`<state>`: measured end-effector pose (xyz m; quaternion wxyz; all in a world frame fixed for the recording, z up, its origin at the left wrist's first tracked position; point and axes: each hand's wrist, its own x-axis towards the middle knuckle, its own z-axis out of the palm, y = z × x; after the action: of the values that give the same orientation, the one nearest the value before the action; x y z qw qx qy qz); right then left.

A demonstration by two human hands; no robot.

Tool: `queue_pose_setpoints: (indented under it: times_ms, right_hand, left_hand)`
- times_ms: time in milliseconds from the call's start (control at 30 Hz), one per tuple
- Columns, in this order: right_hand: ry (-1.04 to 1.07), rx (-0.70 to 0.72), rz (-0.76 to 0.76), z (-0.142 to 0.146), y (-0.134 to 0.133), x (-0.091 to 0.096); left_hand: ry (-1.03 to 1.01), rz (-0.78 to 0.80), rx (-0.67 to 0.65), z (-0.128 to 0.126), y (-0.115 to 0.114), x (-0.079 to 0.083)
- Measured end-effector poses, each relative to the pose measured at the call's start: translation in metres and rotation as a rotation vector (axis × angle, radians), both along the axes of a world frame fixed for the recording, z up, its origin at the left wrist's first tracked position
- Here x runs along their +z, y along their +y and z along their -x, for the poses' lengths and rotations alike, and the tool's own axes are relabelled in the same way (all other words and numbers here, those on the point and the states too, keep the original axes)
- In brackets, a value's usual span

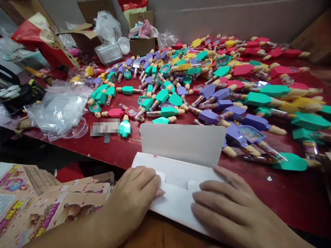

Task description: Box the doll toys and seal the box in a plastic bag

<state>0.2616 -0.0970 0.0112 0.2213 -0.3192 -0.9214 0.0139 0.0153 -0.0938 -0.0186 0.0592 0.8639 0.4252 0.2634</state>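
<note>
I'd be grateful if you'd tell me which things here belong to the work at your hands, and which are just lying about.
Part of the work: left hand, right hand, folded white card, and probably the printed card sheets and toy-shaped tubes on the red table.

Just lying about: clear plastic bag, cardboard box, red printed packaging.

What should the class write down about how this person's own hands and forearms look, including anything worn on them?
The left hand and right hand are bare: no gloves, rings, watch or bracelet show. Both forearms are uncovered, with no sleeve in view.
</note>
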Motion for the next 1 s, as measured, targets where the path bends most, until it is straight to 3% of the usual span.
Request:
queue_pose_setpoints:
  times_ms: [133, 300, 467, 567, 633, 700, 833, 933, 1000]
  right_hand:
    - [-0.131, -0.065, 0.131, 0.005, -0.017, -0.007]
    - [-0.032, -0.112, 0.183, 0.008, -0.031, -0.018]
    - [0.006, -0.142, 0.109, 0.010, -0.037, -0.032]
    - [0.019, -0.123, 0.005, 0.003, -0.037, -0.034]
    - [0.039, -0.116, -0.058, -0.002, -0.035, -0.034]
    - [0.056, -0.103, -0.074, -0.004, -0.033, -0.032]
    - [0.039, 0.015, -0.057, 0.001, -0.039, -0.029]
    - [0.108, 0.019, -0.089, -0.014, -0.053, -0.030]
    - [0.164, -0.160, -0.050, -0.038, -0.058, -0.035]
  left_hand:
    - [0.073, 0.047, -0.064, -0.002, -0.003, -0.002]
    - [0.096, 0.234, -0.174, 0.000, 0.001, -0.022]
    - [0.079, 0.149, -0.249, 0.004, 0.004, -0.035]
    - [-0.059, 0.048, -0.202, 0.006, 0.013, -0.029]
    - [-0.068, 0.062, -0.140, 0.005, 0.026, -0.019]
    - [0.041, 0.277, -0.138, 0.001, 0.045, -0.007]
    - [0.291, 1.030, -0.387, -0.008, 0.082, 0.008]
    - [0.163, 1.525, -0.434, -0.009, 0.089, 0.020]
    - [0.052, 1.585, -0.399, -0.005, 0.080, 0.042]
